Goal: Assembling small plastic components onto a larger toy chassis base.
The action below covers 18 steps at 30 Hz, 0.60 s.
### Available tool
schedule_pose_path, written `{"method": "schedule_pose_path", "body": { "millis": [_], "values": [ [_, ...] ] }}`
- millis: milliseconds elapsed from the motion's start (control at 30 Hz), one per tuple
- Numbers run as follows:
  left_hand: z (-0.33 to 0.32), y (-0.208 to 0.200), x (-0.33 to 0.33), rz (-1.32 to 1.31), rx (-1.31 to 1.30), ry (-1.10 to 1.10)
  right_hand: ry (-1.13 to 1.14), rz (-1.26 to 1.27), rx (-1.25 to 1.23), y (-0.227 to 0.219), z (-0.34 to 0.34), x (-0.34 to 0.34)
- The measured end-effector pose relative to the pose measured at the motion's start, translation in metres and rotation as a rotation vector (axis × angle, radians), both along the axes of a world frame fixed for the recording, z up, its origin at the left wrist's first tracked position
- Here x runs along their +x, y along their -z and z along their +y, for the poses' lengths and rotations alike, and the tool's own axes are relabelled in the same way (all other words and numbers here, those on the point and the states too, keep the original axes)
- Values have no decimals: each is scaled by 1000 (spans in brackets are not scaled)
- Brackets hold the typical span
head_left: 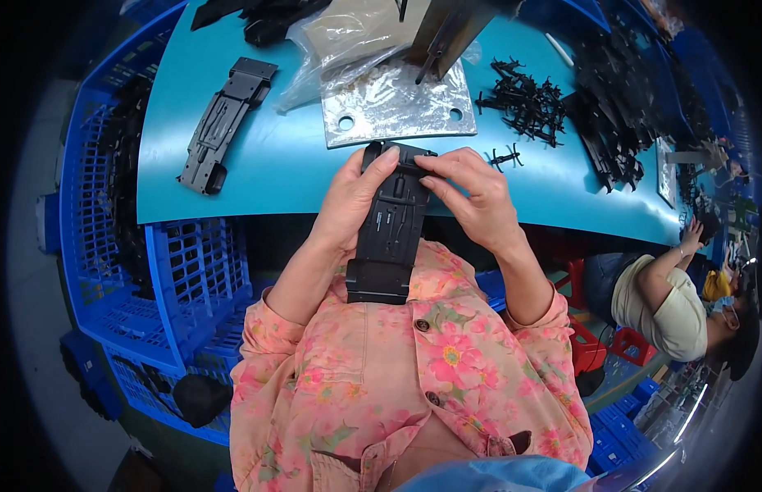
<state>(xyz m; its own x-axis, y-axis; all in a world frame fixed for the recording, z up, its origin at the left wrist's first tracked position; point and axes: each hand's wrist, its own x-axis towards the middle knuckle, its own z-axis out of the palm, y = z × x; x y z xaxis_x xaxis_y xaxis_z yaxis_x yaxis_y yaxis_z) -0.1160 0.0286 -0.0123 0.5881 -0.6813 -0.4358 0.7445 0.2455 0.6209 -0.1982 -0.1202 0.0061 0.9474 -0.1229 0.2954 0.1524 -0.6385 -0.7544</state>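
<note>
My left hand (348,201) is wrapped round a long black plastic toy-car chassis (386,230), its thumb on top near the far end. The chassis is tilted, its near end close to my shirt. My right hand (479,193) is closed in a pinch at the far right edge of the chassis; what the fingertips grip there is too small and dark to tell. Beyond the right hand, a small black branched part (504,157) lies alone on the turquoise table (291,176). A similar black chassis (225,127) rests on the table at the left.
A metal plate (397,102) with an upright tool above it stands ahead, beside a clear plastic bag (315,61). Piles of branched black parts (532,107) and long black parts (614,139) lie right. Blue crates (200,262) stand left. A co-worker (668,303) sits at the right.
</note>
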Motion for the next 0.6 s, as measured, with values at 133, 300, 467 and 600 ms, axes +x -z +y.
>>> {"method": "schedule_pose_path", "body": {
  "millis": [133, 300, 467, 600],
  "values": [
    [0, 3, 0, -15, 27, -6, -39, 67, 29, -5, -3, 3],
    [1, 2, 0, -18, 21, 22, -48, 162, 39, -12, -4, 4],
    [0, 4, 0, -41, 10, 21, -61, 125, -32, -11, -5, 5],
    [1, 2, 0, -45, 14, 15, -66, 95, -100, -9, -6, 7]
  ]
}}
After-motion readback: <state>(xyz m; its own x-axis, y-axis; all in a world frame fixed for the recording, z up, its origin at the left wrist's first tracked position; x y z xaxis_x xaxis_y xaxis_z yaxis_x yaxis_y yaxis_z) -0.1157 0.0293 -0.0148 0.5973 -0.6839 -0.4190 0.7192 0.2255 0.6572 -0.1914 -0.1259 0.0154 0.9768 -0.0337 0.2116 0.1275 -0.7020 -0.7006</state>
